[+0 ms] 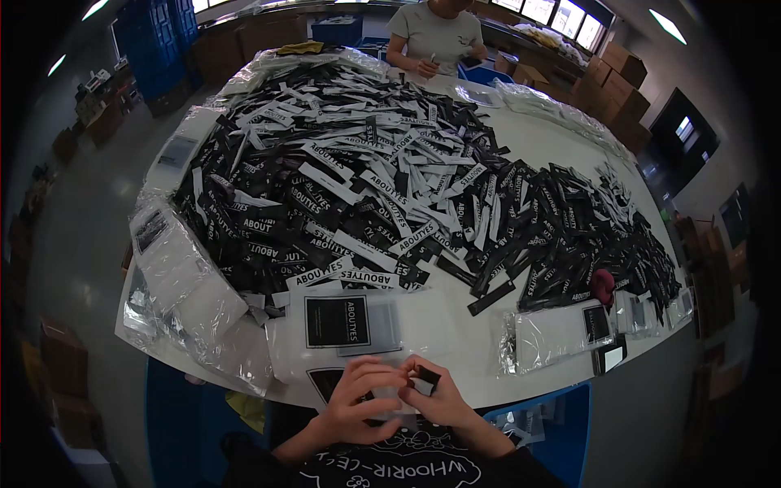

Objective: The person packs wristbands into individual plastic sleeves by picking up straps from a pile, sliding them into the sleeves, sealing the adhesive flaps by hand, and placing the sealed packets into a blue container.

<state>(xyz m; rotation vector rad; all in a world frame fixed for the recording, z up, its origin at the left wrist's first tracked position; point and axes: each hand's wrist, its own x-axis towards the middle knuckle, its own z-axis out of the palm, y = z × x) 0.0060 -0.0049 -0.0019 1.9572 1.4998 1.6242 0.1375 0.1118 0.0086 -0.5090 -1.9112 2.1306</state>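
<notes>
At the near table edge, my left hand point(358, 400) curls its fingers around a translucent plastic bag point(386, 392), partly hidden by the fingers. Close beside it, my right hand point(446, 403) pinches a small black-and-white packet point(427, 376) near the bag's opening; whether its tip is inside I cannot tell. Just beyond my hands lies a stack of frosted bags point(419, 325) with a black printed ABOUTYES label point(337, 321) on top. A large heap of black and white ABOUTYES stick packets point(358, 187) covers the middle of the table.
Clear-wrapped bag bundles point(183, 268) line the left edge, and another bundle point(553, 337) lies at right. A dark red object point(602, 286) rests on the right part of the heap. Blue bins point(187, 431) stand below the table edge. Across the table is another person point(435, 41).
</notes>
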